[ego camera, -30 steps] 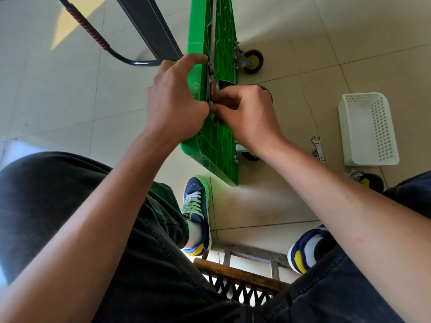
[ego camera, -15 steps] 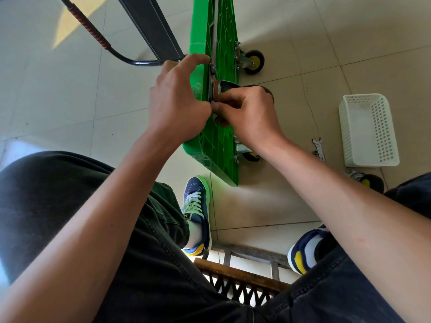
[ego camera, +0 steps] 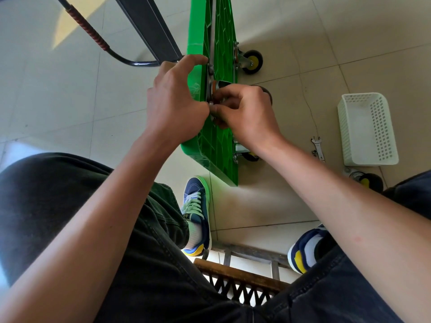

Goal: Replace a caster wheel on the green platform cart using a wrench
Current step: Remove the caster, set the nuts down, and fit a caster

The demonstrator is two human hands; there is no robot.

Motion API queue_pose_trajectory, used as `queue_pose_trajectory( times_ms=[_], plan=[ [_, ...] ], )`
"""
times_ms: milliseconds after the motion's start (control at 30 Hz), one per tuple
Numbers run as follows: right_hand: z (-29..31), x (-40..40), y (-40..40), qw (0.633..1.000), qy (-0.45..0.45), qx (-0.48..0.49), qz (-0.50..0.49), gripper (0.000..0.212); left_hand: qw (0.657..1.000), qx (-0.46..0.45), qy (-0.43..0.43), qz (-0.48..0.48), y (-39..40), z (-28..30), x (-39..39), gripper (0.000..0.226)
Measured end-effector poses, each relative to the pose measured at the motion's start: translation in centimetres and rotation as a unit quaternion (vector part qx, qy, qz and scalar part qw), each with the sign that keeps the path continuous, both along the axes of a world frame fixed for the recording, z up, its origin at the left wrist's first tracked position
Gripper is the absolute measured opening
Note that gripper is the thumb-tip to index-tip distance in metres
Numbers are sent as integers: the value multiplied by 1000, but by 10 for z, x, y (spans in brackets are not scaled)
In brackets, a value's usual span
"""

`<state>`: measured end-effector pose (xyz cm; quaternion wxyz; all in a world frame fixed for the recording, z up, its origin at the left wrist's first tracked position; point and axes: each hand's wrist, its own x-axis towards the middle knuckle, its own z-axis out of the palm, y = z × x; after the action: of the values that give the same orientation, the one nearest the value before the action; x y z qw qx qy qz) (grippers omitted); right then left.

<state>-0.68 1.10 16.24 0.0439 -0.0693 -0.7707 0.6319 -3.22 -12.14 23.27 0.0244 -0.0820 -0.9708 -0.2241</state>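
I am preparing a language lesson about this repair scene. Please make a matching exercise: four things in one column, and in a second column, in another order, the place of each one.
Things:
1. wrench
2. basket
3. loose caster
4. cart

Places:
A. on the floor, just nearer the person than the basket
B. standing on its edge between the two hands
C. on the floor, right of the wrench
D. lying on the floor between the cart and the basket

Pairs: 1-D, 2-C, 3-A, 4-B
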Motion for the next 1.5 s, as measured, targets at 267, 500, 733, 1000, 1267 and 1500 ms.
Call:
queue_pose_trajectory(
  times_ms=[267,500,733,1000,1267,1500],
  plan=[
    [3,3,4,999,-3,-21,25,12,1000,0,3,-1,-1,0,0,72],
    [4,2,1,999,-14,-29,13,9,1000,-1,3,0,-1,-1,0,70],
    [1,-1,0,999,-24,20,14,35,1000,-2,3,-2,0,-1,0,69],
    [-4,1,8,999,-20,41,-14,16,1000,4,-2,-2,0,0,0,70],
    [-2,4,4,999,23,16,28,9,1000,-2,0,1,1,0,1,71],
    [0,-1,2,990,8,136,30,43,1000,2,4,1,0,0,1,69]
  ],
)
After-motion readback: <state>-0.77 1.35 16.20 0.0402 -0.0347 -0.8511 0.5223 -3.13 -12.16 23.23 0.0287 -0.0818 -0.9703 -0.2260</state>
